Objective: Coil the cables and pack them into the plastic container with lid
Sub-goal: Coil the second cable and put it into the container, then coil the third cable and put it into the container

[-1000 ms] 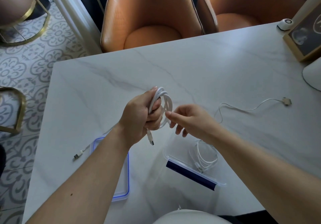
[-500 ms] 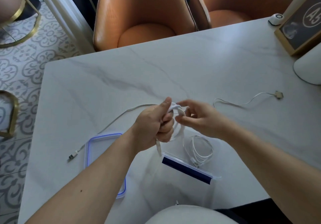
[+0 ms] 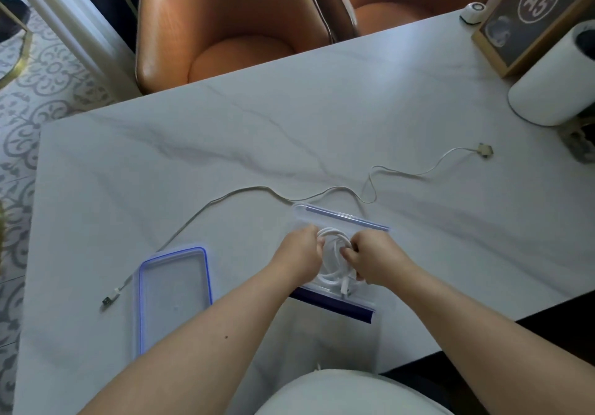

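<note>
A clear plastic container [image 3: 338,216] with blue rims stands on the white marble table near its front edge. Both my hands reach down into it. My left hand [image 3: 297,255] and my right hand [image 3: 375,258] each grip one side of a coiled white cable [image 3: 333,274] lying inside the container. Another coil may lie beneath it; I cannot tell them apart. The clear lid [image 3: 174,292] with a blue seal lies flat to the left. A long thin white cable [image 3: 244,192] stretches uncoiled across the table behind the container, from a USB plug at left to a square connector [image 3: 485,150] at right.
Two orange leather chairs [image 3: 231,25] stand at the table's far edge. At the far right corner are a framed "A5" sign [image 3: 531,12], a white cylinder [image 3: 553,83] and a small white round device [image 3: 472,17]. The table's left edge drops to patterned floor tiles.
Both hands lowered the coiled cable from above the table down into the container. The long loose cable stayed on the table.
</note>
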